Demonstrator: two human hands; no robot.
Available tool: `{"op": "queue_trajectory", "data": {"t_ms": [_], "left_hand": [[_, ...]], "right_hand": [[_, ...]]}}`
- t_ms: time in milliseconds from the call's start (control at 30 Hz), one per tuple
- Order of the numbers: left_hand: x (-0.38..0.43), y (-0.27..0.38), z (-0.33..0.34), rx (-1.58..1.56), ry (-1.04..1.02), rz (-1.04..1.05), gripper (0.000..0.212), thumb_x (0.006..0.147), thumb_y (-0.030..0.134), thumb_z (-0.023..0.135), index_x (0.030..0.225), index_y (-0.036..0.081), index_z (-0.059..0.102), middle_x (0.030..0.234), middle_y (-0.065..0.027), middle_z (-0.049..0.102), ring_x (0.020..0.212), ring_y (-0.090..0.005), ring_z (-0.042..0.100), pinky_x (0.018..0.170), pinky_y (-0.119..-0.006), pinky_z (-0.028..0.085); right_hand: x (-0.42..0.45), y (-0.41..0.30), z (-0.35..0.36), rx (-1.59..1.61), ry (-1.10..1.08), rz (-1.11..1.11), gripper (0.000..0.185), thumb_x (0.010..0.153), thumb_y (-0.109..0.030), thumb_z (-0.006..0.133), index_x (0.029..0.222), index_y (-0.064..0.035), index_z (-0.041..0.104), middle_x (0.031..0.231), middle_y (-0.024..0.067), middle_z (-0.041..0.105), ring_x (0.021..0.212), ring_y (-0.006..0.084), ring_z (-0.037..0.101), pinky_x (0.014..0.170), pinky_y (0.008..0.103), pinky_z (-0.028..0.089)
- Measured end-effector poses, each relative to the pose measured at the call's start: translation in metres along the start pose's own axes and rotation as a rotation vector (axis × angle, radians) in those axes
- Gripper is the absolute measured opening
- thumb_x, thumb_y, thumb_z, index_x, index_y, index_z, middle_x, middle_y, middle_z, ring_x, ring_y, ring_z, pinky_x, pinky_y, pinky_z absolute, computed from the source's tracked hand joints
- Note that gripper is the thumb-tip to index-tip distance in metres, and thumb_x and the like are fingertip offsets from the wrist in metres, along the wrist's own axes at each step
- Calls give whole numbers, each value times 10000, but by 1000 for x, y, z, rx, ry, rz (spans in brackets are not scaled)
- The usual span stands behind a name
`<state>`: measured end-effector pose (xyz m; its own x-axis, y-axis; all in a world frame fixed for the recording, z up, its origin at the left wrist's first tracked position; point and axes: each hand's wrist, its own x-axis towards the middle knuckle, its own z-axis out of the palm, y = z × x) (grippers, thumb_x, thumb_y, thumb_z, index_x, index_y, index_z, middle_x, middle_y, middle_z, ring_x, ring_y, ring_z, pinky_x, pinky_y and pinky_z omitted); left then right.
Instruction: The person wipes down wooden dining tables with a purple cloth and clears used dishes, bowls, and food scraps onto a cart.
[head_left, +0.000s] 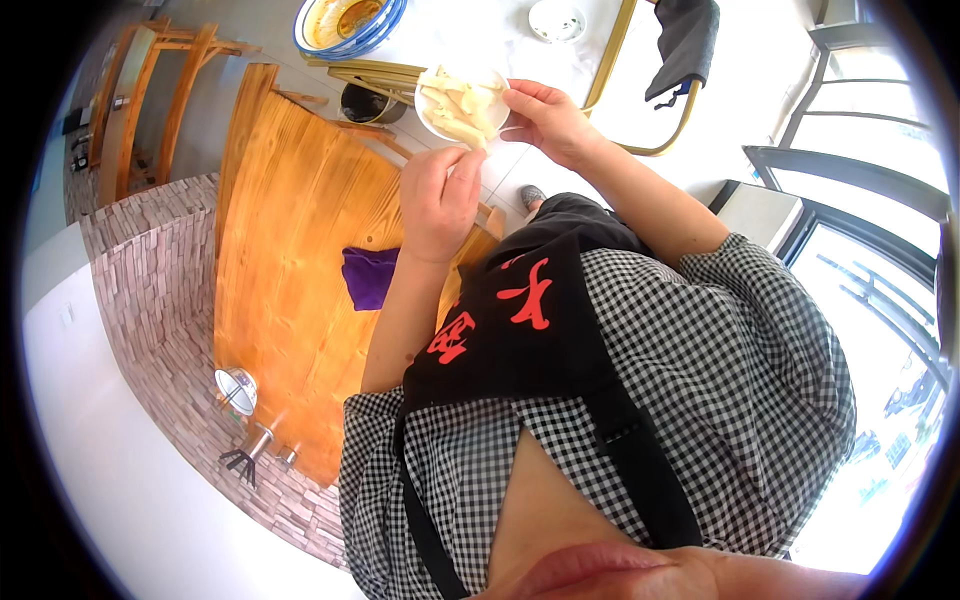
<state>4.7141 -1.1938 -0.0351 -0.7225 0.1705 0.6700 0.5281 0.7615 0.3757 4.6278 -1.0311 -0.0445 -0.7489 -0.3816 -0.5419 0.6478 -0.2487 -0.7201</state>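
Note:
My right hand grips the rim of a small white dish between thumb and fingers. Pale, strip-like food pieces, whose kind I cannot tell, are heaped on the dish. At its near edge, the fingertips of my left hand are pinched on the end of one pale strip. Both hands are held above the gap between a wooden table and a gold-edged, white-topped table. Below and left of my left hand, a purple cloth lies on the wooden table, partly hidden by my forearm.
Stacked blue-rimmed bowls with reddish residue and a small white bowl stand on the white top. A black bin is on the floor. Grey cloth hangs over a gold metal frame. A bowl and dark utensils are at the wooden table's far end.

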Motion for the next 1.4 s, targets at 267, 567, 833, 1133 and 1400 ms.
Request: {"op": "queue_trajectory", "data": {"t_ms": [267, 567, 833, 1133, 1400], "left_hand": [[-18, -6, -9, 21, 30, -61, 300, 658, 18, 732, 889, 59, 546, 869, -75, 532, 733, -255, 525, 618, -345, 416], [-37, -9, -32, 115, 55, -157, 330, 666, 65, 741, 924, 68, 534, 909, -83, 531, 779, -262, 510, 659, -348, 408], [-41, -10, -43, 132, 49, -211, 322, 668, 56, 724, 950, 72, 569, 913, -77, 527, 782, -252, 503, 670, -348, 405], [-73, -37, -92, -233, -225, -487, 119, 771, 155, 596, 849, 67, 609, 795, -107, 539, 739, -279, 526, 628, -377, 406], [-93, -12, -193, 36, -165, -239, 76, 698, 107, 579, 635, 66, 567, 732, -63, 537, 718, -243, 550, 623, -372, 423]], "right_hand": [[2, 11, 7, 19, -39, -4, 274, 893, -174, 533, 1105, -1, 537, 917, 62, 595, 772, 136, 586, 704, 287, 530], [-7, 22, 32, -43, -100, -24, 285, 902, -164, 519, 1140, -9, 527, 967, 59, 600, 825, 134, 588, 708, 277, 528], [-10, 23, 45, -132, -128, -45, 293, 903, -166, 515, 1145, -2, 526, 978, 56, 593, 829, 130, 583, 730, 272, 523], [-12, 55, 86, -405, -140, 3, 305, 911, -230, 494, 1147, -40, 529, 950, 27, 590, 825, 111, 573, 723, 275, 502], [-58, 89, 148, -402, -190, 95, 291, 913, -157, 487, 1170, -21, 500, 922, 51, 619, 745, 106, 600, 591, 206, 506]]}}
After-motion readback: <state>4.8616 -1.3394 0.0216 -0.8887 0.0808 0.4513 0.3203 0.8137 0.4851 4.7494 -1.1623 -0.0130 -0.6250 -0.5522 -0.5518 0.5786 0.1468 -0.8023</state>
